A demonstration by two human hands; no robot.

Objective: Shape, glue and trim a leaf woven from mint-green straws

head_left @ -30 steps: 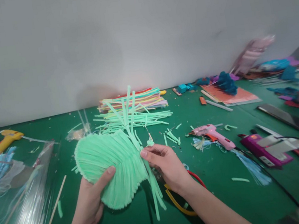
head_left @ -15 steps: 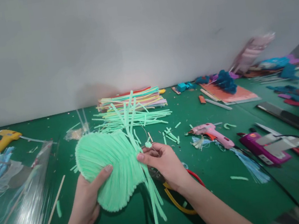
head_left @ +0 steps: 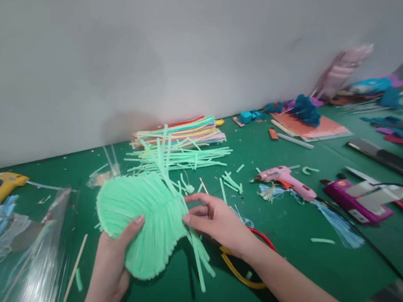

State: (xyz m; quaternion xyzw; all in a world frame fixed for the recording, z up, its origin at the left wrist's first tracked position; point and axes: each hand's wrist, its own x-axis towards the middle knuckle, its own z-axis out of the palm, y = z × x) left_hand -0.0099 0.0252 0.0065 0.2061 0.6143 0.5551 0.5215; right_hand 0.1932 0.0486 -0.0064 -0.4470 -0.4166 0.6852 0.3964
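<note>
- Left hand point(head_left: 109, 261) grasped the mint panel point(head_left: 156, 217), short of the worktop's point(head_left: 287, 254) back edge.
- Right hand point(head_left: 224, 224) pinched trailing stems point(head_left: 197, 259); slackening could have splayed them.

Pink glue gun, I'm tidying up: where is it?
In the head view, the pink glue gun lies right of the right hand, just left of the purple device.

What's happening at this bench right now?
A person's left hand grips a mint-green, fan-shaped piece of ribbed, fuzzy strips, thumb on top. The right hand is at the piece's right edge, by several loose mint-green fuzzy strips sticking out there; whether it pinches them is unclear. On the green tabletop, a multicoloured pile of fuzzy strips lies beyond, and a pink glue gun lies off to the right.
</note>
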